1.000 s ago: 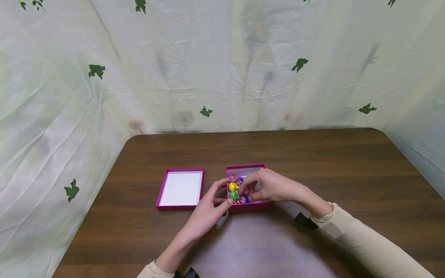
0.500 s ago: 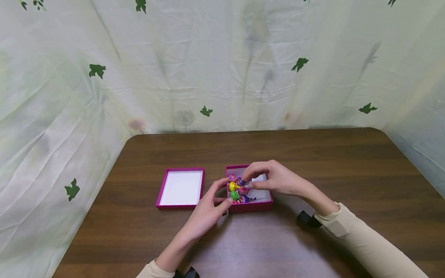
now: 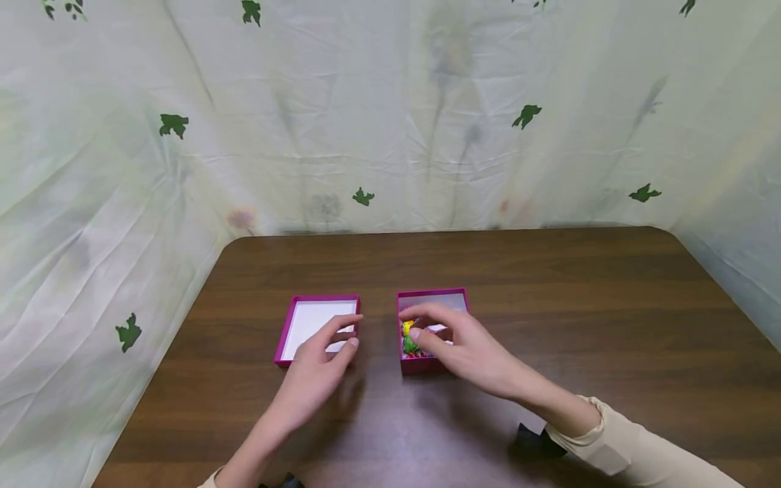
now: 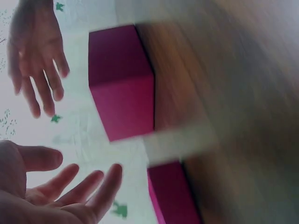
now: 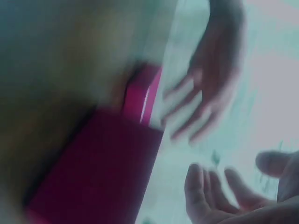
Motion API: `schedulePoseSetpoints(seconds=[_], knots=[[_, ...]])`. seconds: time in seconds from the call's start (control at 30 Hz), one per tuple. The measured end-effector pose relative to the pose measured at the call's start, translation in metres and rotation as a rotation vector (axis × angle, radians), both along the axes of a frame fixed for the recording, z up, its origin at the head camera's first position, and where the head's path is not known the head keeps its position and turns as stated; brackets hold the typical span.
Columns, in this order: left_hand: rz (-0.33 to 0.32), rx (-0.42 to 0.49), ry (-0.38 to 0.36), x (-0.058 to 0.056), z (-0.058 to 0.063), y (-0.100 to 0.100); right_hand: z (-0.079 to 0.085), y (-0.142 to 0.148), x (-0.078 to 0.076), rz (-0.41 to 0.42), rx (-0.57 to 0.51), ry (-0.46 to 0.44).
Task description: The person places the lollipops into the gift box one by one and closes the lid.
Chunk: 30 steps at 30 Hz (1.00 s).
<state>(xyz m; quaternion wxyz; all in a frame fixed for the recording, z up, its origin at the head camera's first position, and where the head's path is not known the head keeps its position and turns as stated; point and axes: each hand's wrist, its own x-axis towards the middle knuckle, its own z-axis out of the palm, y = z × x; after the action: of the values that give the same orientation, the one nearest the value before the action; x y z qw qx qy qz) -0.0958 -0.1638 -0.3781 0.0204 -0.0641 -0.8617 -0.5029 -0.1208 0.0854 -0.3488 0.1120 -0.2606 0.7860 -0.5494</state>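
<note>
My left hand (image 3: pixel 317 366) hovers over the near right corner of the lid (image 3: pixel 305 324), a shallow magenta tray shape with a white inside. Its fingers are loosely bent, with nothing between them. Above the open magenta box (image 3: pixel 421 367) is my right hand (image 3: pixel 472 349), fingers relaxed and parted, also holding nothing. Inside the box lie wrapped lollipops, a yellow one (image 3: pixel 408 328) and a green one (image 3: pixel 411 346) showing; the right hand hides most of the others. Both wrist views show the box (image 4: pixel 124 79) from outside, with bare fingers (image 5: pixel 196 186) apart from its walls.
The brown wooden table (image 3: pixel 549 271) carries the box and, to its left, the lid, with a narrow gap between. A pale curtain (image 3: pixel 390 135) with green leaf shapes hangs behind the table. Dark bands (image 3: pixel 537 440) sit at the wrists.
My left hand has left the box's left edge and moved left over the lid. My right hand has released a lollipop into the box and drawn back toward me, above the contents.
</note>
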Motion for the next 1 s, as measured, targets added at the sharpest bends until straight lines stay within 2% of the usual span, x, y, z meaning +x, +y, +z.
schedulePoseSetpoints(seconds=[0.13,0.23,0.33,0.43,0.57,0.67,0.83,0.93,1.0], knots=[[0.082,-0.088,0.09,0.001,0.007,-0.026,-0.003,-0.027,0.016,0.021,-0.06,-0.057],[0.132,-0.156,0.112,0.001,0.009,-0.044,-0.006,-0.048,0.023,0.044,-0.118,-0.113],[0.148,-0.201,0.074,0.001,0.007,-0.061,-0.011,-0.066,0.026,0.047,-0.126,-0.161],[0.135,-0.19,-0.012,-0.001,0.003,-0.076,-0.018,-0.081,0.027,0.024,-0.074,-0.171],[0.112,-0.106,-0.146,-0.006,-0.008,-0.093,-0.03,-0.095,0.023,-0.017,0.019,-0.151],[0.087,-0.008,-0.231,-0.012,-0.018,-0.102,-0.039,-0.103,0.016,-0.051,0.042,-0.182],[0.037,0.16,-0.309,-0.022,-0.03,-0.112,-0.053,-0.112,0.009,-0.098,0.024,-0.284],[0.022,0.205,-0.345,-0.025,-0.031,-0.114,-0.057,-0.116,0.008,-0.109,-0.007,-0.33],[0.024,0.201,-0.378,-0.025,-0.03,-0.114,-0.059,-0.119,0.008,-0.117,-0.028,-0.352]])
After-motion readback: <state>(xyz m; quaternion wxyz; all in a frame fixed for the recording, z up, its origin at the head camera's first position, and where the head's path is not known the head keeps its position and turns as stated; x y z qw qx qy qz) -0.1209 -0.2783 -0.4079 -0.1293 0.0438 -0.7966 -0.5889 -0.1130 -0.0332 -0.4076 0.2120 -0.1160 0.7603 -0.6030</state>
